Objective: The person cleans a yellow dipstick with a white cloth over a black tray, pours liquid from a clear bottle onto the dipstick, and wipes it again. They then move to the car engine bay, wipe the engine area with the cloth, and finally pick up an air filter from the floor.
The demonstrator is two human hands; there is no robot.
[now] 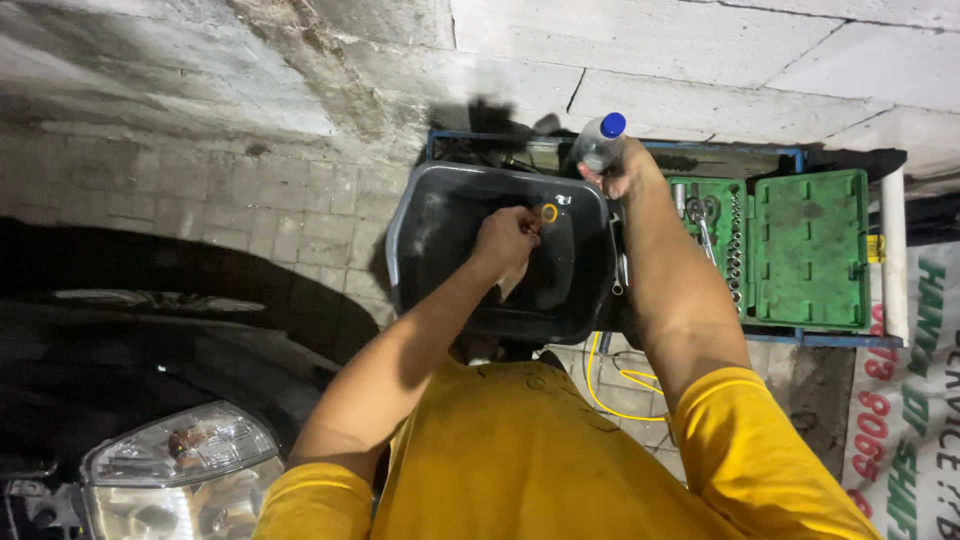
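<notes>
- Orange ring (549, 212), small, sits over the black drain pan (420, 260), pinched at the left hand (505, 240) fingertips.
- Right hand (625, 170), just right and farther out, is clamped around a tilted clear bottle (598, 142), blue cap outward.
- Green socket case (810, 250) lies open beyond.

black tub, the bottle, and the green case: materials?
Black tub: looks like moulded plastic, semi-gloss, rounded rim with soft highlights. Bottle in the right hand: clear, likely thin plastic, with a blue screw cap. Green case: moulded plastic, matte and scuffed, ribbed lid; the sockets inside look like bright metal.
</notes>
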